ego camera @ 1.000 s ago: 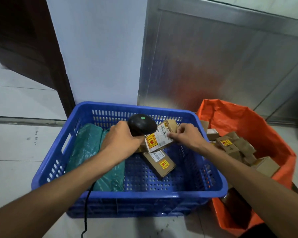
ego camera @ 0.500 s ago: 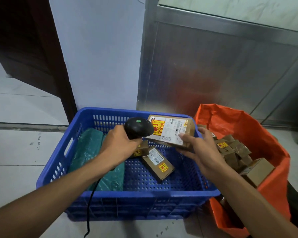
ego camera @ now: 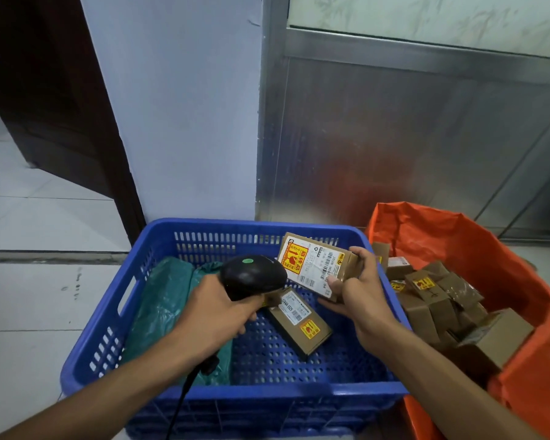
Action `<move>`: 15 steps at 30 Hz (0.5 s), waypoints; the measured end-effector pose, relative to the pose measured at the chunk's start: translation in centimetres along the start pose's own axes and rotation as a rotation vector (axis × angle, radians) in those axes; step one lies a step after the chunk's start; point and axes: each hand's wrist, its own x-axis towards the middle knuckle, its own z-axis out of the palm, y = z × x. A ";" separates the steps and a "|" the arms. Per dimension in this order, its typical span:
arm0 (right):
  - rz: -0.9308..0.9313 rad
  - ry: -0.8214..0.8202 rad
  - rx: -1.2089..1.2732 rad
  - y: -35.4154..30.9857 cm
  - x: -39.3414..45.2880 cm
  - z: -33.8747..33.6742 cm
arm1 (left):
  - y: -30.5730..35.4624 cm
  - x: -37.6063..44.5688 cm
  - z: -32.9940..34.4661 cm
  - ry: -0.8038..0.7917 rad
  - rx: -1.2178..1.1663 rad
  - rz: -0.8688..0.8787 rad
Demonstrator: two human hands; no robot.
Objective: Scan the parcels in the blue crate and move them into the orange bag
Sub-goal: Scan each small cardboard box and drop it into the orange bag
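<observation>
Floor tiles (ego camera: pixel 29 312) lie at my far left, then the crate (ego camera: pixel 267 393) straight ahead of me. Along its left side rests a green bag (ego camera: pixel 165 306), a soft parcel not yet lifted. My left hand (ego camera: pixel 213 315) is wrapped tight round the scanner (ego camera: pixel 251 276), whose black head points right, its cord trailing down over the crate's near rim. Just right of that head, nearly touching it, is the box (ego camera: pixel 315 265) I am scanning: my right hand (ego camera: pixel 359 293) pinches it by its right end, thumb on the label face, fingers curled behind, and it hangs above the crate floor near the back right corner. Its label tilts toward the scanner, and its long axis runs roughly from scanner toward bag (ego camera: pixel 527 360). Below it, flat on the crate floor, lies a second box (ego camera: pixel 299 322), between my two hands and near either. The orange bag stands just beside the crate on the right, already heaped with boxes. I judge the held box goes there next; my right hand is the nearer one, and the way lies rightward over the crate's right rim.
</observation>
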 end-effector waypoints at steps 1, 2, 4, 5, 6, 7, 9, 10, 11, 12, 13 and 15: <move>0.002 0.007 -0.017 0.3 0.2 0.1 | 0.0 -0.1 0.1 -0.005 0.004 0.002; 0.003 0.017 -0.031 0.6 0.4 0.3 | 0.0 -0.1 0.2 -0.010 0.006 0.001; 0.006 0.046 -0.058 1.0 0.6 0.7 | 0.1 -0.1 0.2 -0.018 0.001 -0.006; 0.004 0.063 -0.075 1.0 0.6 0.9 | 0.0 0.0 0.2 -0.020 0.000 -0.012; 0.002 0.077 -0.089 1.1 0.8 1.1 | 0.0 0.0 0.3 -0.023 0.004 -0.017; 0.004 0.087 -0.093 1.2 0.9 1.2 | 0.0 0.0 0.4 -0.029 0.010 -0.021; 0.012 0.100 -0.068 1.3 1.2 1.2 | 0.0 -0.1 0.6 -0.031 0.016 -0.027; 0.012 0.105 -0.057 1.3 1.4 1.2 | 0.0 -0.2 0.6 -0.028 0.015 -0.031; 0.010 0.109 -0.052 1.3 1.4 1.2 | 0.0 -0.2 0.7 -0.026 0.013 -0.033; 0.008 0.115 -0.050 1.4 1.6 1.2 | 0.0 -0.3 0.8 -0.024 0.011 -0.034; 0.004 0.122 -0.052 1.4 1.6 1.2 | 0.1 -0.3 0.8 -0.025 0.008 -0.034; 0.004 0.130 -0.058 1.6 1.9 1.1 | 0.2 -0.4 0.7 -0.025 0.002 -0.032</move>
